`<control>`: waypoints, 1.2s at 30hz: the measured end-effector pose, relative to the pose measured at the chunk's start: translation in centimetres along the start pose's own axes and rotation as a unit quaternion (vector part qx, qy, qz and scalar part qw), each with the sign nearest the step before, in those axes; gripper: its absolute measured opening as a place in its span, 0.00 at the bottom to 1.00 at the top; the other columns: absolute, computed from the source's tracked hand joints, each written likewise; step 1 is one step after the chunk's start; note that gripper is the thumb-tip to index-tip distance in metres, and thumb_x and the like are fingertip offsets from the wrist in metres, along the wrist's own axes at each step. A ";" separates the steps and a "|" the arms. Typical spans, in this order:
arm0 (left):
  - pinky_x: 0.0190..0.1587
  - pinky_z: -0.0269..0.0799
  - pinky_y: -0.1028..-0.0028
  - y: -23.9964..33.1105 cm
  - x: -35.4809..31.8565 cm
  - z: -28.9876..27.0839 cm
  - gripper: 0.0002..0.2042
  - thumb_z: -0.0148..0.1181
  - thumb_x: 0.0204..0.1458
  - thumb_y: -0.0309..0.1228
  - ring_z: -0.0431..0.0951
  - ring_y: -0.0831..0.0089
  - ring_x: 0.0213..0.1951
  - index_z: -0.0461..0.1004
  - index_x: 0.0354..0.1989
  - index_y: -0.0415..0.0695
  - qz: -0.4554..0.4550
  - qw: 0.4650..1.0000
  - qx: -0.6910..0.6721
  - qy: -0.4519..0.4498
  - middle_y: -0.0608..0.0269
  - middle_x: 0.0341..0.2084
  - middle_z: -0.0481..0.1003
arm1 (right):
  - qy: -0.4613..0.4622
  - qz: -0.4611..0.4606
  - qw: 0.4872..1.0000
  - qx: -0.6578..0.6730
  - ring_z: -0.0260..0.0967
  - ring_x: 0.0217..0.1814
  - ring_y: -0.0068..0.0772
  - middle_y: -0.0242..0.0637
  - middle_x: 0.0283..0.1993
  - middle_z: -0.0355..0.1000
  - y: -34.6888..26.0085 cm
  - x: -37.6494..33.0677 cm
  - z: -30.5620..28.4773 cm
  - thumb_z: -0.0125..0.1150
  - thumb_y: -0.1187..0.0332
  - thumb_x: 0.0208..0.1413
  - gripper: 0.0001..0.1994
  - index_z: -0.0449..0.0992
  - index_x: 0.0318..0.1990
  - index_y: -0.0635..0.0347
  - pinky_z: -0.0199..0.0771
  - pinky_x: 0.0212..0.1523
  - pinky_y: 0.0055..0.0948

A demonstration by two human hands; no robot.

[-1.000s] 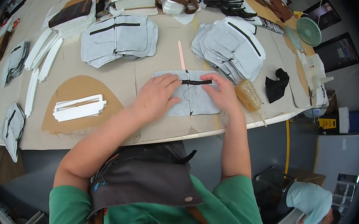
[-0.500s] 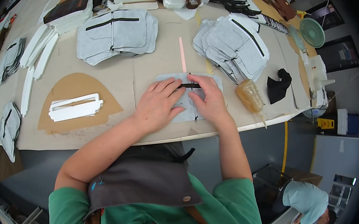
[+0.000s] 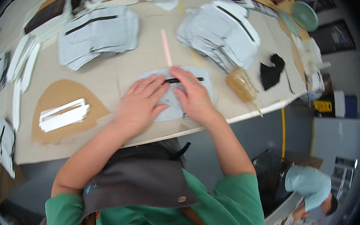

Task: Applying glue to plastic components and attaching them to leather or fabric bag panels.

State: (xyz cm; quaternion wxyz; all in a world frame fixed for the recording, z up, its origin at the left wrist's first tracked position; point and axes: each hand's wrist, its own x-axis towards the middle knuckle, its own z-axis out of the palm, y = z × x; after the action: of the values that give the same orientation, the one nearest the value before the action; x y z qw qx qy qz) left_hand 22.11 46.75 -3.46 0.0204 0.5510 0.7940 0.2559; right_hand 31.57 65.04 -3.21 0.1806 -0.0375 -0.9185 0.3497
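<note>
The fingers of the left hand (image 3: 141, 104) lie spread and flat on a grey fabric piece (image 3: 174, 96) near the front edge of the worktop (image 3: 111, 78). The right hand (image 3: 194, 94) rests beside it, fingers together, their tips at the black strip (image 3: 183, 80) across the piece's top. A pink stick (image 3: 166, 48) lies just beyond. Right of the hands lies a clear amber glue bottle (image 3: 242, 87), tipped on its side; how full it is cannot be told. Grey fabric stacks (image 3: 220, 35) sit behind.
</note>
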 end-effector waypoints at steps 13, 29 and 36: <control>0.69 0.49 0.59 -1.9 0.3 0.6 0.28 0.54 0.57 0.27 0.58 0.55 0.69 0.59 0.68 0.41 0.049 0.998 -0.023 -0.040 0.53 0.67 0.61 | 0.153 0.028 0.983 -0.093 0.59 0.69 0.47 0.49 0.64 0.65 2.1 -5.7 -1.5 0.69 0.57 0.48 0.30 0.70 0.57 0.62 0.54 0.69 0.43; 0.70 0.47 0.58 -6.4 0.7 2.6 0.24 0.48 0.64 0.29 0.56 0.51 0.69 0.58 0.68 0.38 0.102 0.995 0.021 -0.005 0.48 0.67 0.60 | 0.329 -0.006 0.937 -0.114 0.68 0.52 0.45 0.41 0.46 0.74 3.2 -5.5 0.6 0.71 0.54 0.43 0.24 0.77 0.44 0.60 0.63 0.58 0.41; 0.70 0.48 0.60 -7.4 1.0 3.1 0.24 0.48 0.64 0.29 0.56 0.51 0.70 0.57 0.68 0.38 0.096 0.995 0.032 0.005 0.47 0.66 0.61 | 0.331 0.021 0.934 -0.131 0.68 0.52 0.44 0.40 0.44 0.74 3.7 -5.1 1.3 0.69 0.50 0.44 0.24 0.78 0.43 0.58 0.63 0.57 0.39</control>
State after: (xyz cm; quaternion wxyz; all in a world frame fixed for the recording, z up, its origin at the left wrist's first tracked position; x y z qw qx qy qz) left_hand 16.28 46.87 -9.14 -0.0259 0.6234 0.7457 0.2338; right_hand 35.62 66.01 -8.03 0.4601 -0.1941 -0.8436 0.1974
